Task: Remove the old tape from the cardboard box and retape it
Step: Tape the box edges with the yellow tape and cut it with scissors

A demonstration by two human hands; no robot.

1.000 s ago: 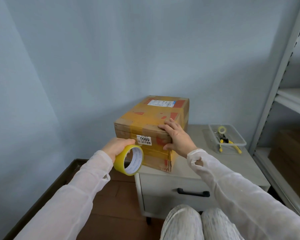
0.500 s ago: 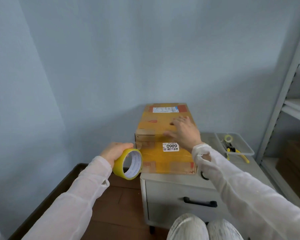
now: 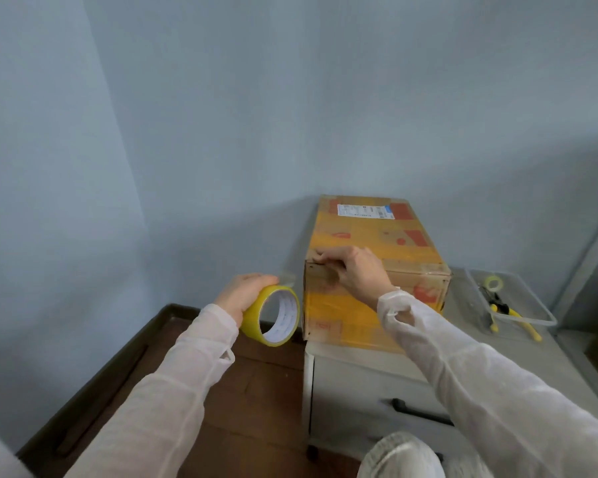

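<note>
A cardboard box [image 3: 377, 236] covered in yellowish old tape, with a white label on top, sits on a grey cabinet [image 3: 359, 381]. My right hand [image 3: 356, 270] is at the box's top front edge near its left corner. Its fingers curl over the edge and the thumb lies on the front face, pinching at the tape there. My left hand [image 3: 242, 291] grips a yellow tape roll [image 3: 256, 319] in the air just left of the box, apart from it. A short loose tape end sticks out from the roll's top.
A clear plastic tray [image 3: 551, 320] on the cabinet's right side holds yellow-handled pliers [image 3: 529, 331] and a small tape roll [image 3: 493, 282]. A metal shelf post [image 3: 587, 253] stands at the right. The cabinet drawer has a black handle [image 3: 418, 410]. Wooden floor lies to the left.
The box now faces me squarely, having been angled before. My right hand slid from the top of the box to its front left top edge. The left hand keeps hold of the roll.
</note>
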